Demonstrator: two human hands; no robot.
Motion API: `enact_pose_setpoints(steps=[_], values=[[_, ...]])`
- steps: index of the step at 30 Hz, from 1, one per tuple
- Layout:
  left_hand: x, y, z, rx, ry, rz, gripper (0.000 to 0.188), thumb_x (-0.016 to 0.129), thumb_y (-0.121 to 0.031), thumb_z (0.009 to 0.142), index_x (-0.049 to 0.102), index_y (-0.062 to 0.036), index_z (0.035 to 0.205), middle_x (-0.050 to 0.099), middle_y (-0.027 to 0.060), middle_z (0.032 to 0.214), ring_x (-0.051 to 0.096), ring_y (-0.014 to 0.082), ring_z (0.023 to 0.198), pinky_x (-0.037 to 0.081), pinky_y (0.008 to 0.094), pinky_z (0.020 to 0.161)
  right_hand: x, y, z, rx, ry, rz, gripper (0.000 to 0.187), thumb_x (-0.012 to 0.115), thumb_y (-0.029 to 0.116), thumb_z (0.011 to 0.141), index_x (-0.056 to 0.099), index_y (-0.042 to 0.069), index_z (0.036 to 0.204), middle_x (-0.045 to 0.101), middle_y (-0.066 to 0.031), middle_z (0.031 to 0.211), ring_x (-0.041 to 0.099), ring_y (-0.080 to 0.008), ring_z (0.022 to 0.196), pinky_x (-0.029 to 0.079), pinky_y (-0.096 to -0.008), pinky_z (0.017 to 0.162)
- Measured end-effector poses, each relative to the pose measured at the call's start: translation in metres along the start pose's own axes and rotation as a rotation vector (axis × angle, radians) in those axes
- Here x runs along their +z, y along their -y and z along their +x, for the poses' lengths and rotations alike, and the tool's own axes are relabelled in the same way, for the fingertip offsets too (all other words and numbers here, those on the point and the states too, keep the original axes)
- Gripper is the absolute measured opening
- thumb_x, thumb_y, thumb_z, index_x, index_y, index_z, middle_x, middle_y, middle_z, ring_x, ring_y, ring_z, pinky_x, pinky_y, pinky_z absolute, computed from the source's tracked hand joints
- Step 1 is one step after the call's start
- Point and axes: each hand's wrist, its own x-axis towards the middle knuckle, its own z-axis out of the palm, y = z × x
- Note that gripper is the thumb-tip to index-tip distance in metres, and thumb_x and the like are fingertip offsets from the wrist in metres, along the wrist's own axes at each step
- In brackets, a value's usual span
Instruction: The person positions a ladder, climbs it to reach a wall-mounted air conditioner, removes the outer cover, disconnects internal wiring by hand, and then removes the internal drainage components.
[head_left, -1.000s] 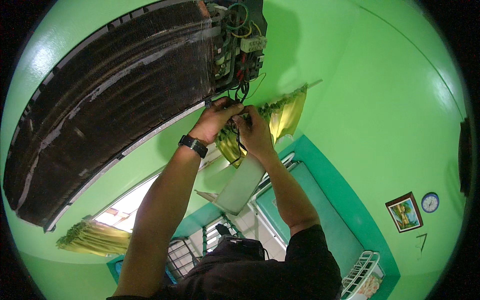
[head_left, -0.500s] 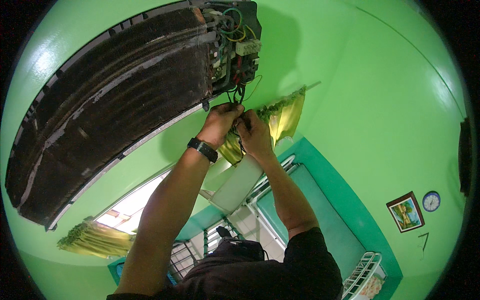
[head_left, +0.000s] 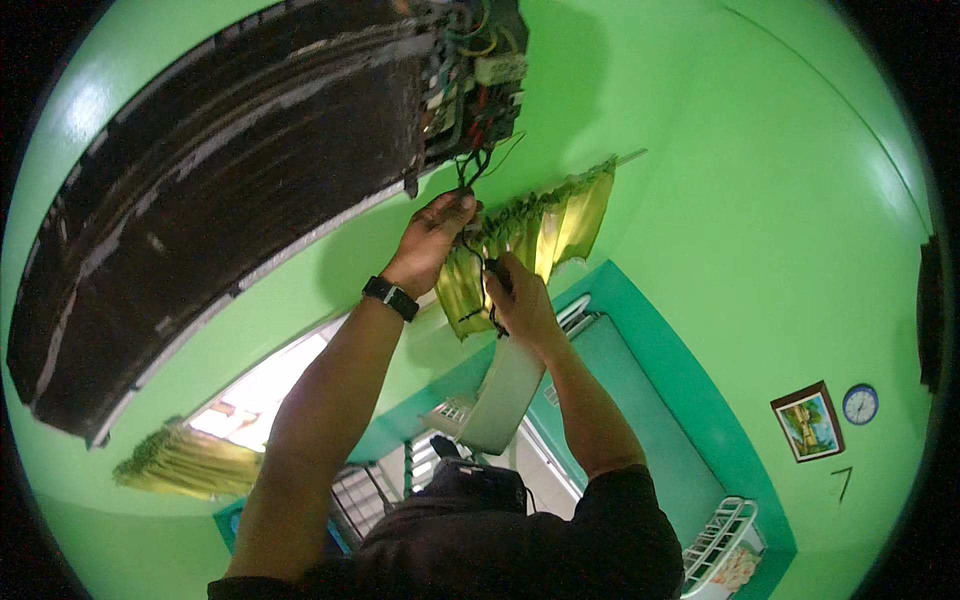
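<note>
An opened wall air conditioner (head_left: 270, 150) fills the upper left, its dark finned coil bare and its electrical parts (head_left: 490, 100) exposed at the right end. Black wires (head_left: 477, 163) hang from that end. My left hand (head_left: 430, 240), with a dark watch on the wrist, is closed on them just under the unit. Lower and to the right, my right hand (head_left: 520, 305) is closed on a dark cable (head_left: 498, 318) whose loose end dangles below the fingers. A pale, box-like panel (head_left: 505, 400) appears beneath the right hand; whether it is joined to the cable I cannot tell.
Yellow-green curtains (head_left: 575, 225) hang behind my hands and at a bright window (head_left: 250, 400). Below right is a bed with a green mattress (head_left: 650, 410) and white rail (head_left: 722, 540). A framed picture (head_left: 808, 422) and round clock (head_left: 860, 404) are on the green wall.
My right hand has moved down and away from my left, which keeps its grip on the wires. The pale panel appears lower and farther right. The air conditioner sits slightly higher in view.
</note>
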Motion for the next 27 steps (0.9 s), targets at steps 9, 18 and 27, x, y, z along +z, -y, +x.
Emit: enact_pose_setpoints(steps=[9, 18, 27], values=[[-0.097, 0.059, -0.243, -0.338, -0.146, 0.499, 0.072, 0.062, -0.049, 0.099, 0.038, -0.0069, 0.152, 0.036, 0.0167, 0.157, 0.039, 0.0309, 0.143, 0.039, 0.049, 0.113, 0.018, 0.016, -0.021, 0.085, -0.087, -0.023, 0.022, 0.061, 0.023, 0.1, 0.058, 0.002, 0.095, 0.057, -0.0054, 0.073, 0.05, -0.0157, 0.065, 0.044, -0.0342, 0.06], [-0.072, 0.111, -0.395, -0.435, -0.443, -0.19, 0.112, 0.067, -0.065, 0.087, 0.004, -0.0114, 0.162, 0.024, 0.0262, 0.162, 0.035, 0.0406, 0.145, 0.041, 0.0526, 0.112, 0.124, 0.054, -0.062, -0.029, 0.104, -0.046, 0.027, 0.06, 0.027, 0.101, 0.054, 0.002, 0.097, 0.061, -0.0128, 0.082, 0.059, -0.025, 0.074, 0.047, -0.0397, 0.069], [-0.107, 0.174, -0.465, -0.455, -0.983, -0.296, 0.067, 0.05, -0.011, 0.097, 0.024, -0.0064, 0.159, 0.054, 0.018, 0.14, 0.059, 0.0222, 0.113, 0.051, 0.0349, 0.095, 0.192, 0.069, -0.137, 0.074, 0.435, 0.05, 0.026, 0.059, 0.026, 0.102, 0.051, 0.003, 0.095, 0.055, -0.0047, 0.078, 0.052, -0.0146, 0.071, 0.045, -0.0344, 0.066]])
